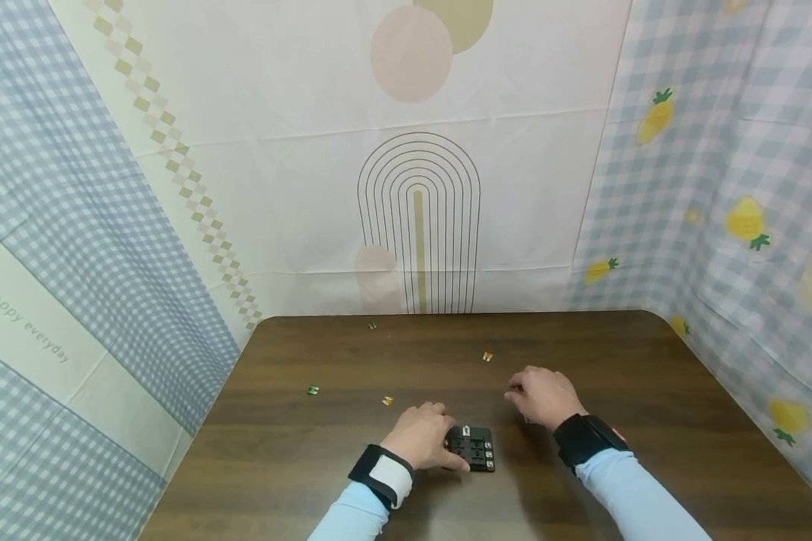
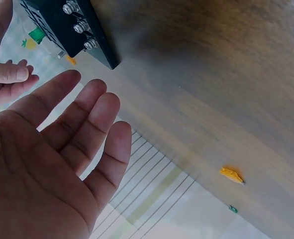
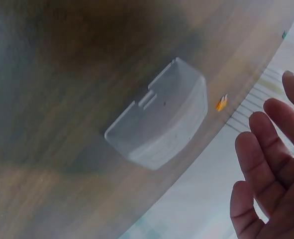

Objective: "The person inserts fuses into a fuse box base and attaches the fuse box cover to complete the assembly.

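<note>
A black fuse block (image 1: 471,448) with metal screw terminals lies on the table. My left hand (image 1: 422,437) is at its left side, thumb near the lower corner and fingers near the upper one. In the left wrist view these fingers (image 2: 102,114) are relaxed, with a gap between index tip and block. A green piece (image 2: 37,35) sticks out of the block's top. My right hand (image 1: 546,398) hovers to the right, fingers loosely bent and nothing seen in them. Near it in the right wrist view lies a clear plastic cover (image 3: 161,119), mostly hidden in the head view.
Small blade fuses lie scattered beyond the hands: a green fuse (image 1: 313,390) at left, another green fuse (image 1: 372,324) by the back edge, an orange fuse (image 1: 388,401) near the left hand and an orange fuse (image 1: 488,356) farther back. Printed curtains (image 1: 298,195) surround the wooden table (image 1: 257,466).
</note>
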### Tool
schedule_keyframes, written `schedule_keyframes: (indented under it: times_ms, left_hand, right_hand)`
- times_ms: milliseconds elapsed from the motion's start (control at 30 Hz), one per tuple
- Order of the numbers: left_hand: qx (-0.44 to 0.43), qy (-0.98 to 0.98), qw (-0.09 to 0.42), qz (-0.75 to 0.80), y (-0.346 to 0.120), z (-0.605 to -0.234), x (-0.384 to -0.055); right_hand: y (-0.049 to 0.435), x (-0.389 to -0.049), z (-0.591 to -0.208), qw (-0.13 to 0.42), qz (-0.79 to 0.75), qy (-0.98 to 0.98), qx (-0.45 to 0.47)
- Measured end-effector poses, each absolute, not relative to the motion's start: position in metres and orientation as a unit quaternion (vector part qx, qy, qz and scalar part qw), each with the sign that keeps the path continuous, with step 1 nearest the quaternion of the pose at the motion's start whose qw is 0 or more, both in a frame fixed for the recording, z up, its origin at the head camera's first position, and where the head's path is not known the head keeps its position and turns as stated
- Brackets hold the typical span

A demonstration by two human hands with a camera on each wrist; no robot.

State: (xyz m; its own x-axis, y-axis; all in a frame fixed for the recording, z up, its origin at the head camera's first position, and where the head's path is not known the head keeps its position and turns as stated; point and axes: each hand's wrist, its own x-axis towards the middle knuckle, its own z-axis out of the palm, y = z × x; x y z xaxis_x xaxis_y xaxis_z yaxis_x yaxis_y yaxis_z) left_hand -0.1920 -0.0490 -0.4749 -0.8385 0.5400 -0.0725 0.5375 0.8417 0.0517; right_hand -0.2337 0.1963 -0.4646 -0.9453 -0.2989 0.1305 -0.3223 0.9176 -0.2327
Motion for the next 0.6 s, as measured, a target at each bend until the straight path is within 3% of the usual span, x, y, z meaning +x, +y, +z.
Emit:
schedule_keyframes:
  times_ms: [267,600]
  left_hand:
    - [0.279,0.959,0.046,0.007,-0.048,-0.474,-0.192]
    - [0.278,0.96,0.044,0.012,-0.05,-0.476,-0.193]
  right_hand:
    - [0.203,-0.245,-0.459,0.074,0.131,-0.977,0.151]
    - [0.206,-0.26,-0.454,0.035,0.139,-0.982,0.12]
